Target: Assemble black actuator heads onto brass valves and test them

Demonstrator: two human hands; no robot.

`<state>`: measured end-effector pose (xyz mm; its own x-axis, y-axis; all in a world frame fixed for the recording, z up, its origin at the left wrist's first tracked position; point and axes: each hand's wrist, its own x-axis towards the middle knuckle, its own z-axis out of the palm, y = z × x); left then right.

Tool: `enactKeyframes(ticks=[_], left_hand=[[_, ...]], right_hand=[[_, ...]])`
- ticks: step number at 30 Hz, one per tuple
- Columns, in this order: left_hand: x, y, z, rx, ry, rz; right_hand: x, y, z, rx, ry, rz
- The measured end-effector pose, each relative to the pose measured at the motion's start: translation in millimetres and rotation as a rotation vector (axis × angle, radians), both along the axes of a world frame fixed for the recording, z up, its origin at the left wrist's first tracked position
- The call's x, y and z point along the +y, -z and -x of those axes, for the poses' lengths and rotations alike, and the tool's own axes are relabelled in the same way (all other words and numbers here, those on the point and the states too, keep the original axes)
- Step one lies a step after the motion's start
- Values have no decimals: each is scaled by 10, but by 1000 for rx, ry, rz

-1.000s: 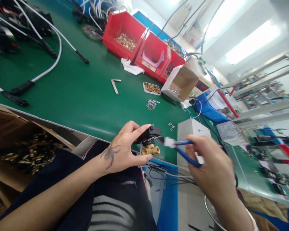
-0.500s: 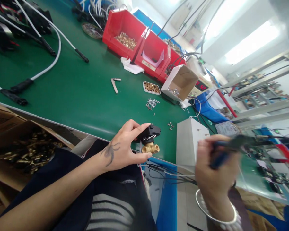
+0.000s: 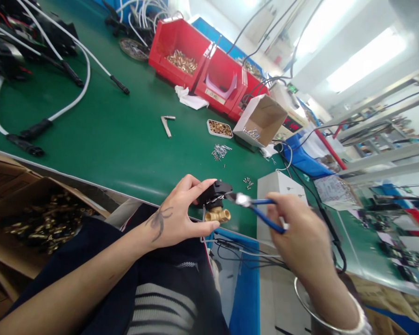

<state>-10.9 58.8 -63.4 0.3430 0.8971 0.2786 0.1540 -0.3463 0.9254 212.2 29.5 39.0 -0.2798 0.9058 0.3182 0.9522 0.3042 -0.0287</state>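
Observation:
My left hand (image 3: 176, 217) grips a small brass valve with a black cap (image 3: 216, 202), held just above the near edge of the green table (image 3: 118, 135). My right hand (image 3: 300, 237) is closed round blue-handled pliers (image 3: 258, 209). The pliers' metal jaws point left and meet the black cap of the valve. Thin black wires (image 3: 237, 249) hang below the valve, over my lap.
Red bins (image 3: 202, 60) with brass parts stand at the back. An open cardboard box (image 3: 261, 118), a small tray of brass fittings (image 3: 219, 128) and loose screws (image 3: 220, 151) lie mid-table. A white box (image 3: 275, 186) stands right of the valve. A carton of brass parts (image 3: 42, 218) sits lower left.
My right hand, which had swung away to the right with the pliers half a second ago, has come back left, and the jaws are at the valve's cap again. My left hand barely moved.

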Motion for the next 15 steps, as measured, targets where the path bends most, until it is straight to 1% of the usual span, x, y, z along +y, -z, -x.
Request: enactKeyframes(ticks=[2,3,4,5,7,8,9,10,12,13,14,15], left_hand=[[-2,-4,-2,-7,-13,-28],[-2,-7,-3,-4,-17,-43],[-2,-11,-3,4,-16,-50],[-1,-16,-2,12,-11,-48],[0,-26,0,22,2,-26],[1,-26,1,21,6,-12],[2,-22,1,16,5,-6],[2,-14,-1,6,-2,-9],[2,7,-6,-7,-10,-28],[3,14,-9,-8,-13,-39],[4,16,-10,-5,-15,-46],[5,12,-9,1,-15,-45]], right_hand=[[10,-28,1,223,162,-296],[17,-27,6,308,189,-415],[25,-14,12,324,167,-442],[34,5,16,273,102,-373],[50,39,9,51,-51,-71],[55,43,-2,-32,-81,46],[57,38,-16,-49,-63,77],[56,28,-32,5,-1,0],[51,18,-53,246,147,-292],[50,28,-56,352,176,-407],[51,51,-56,402,157,-450],[55,81,-54,394,98,-417]])
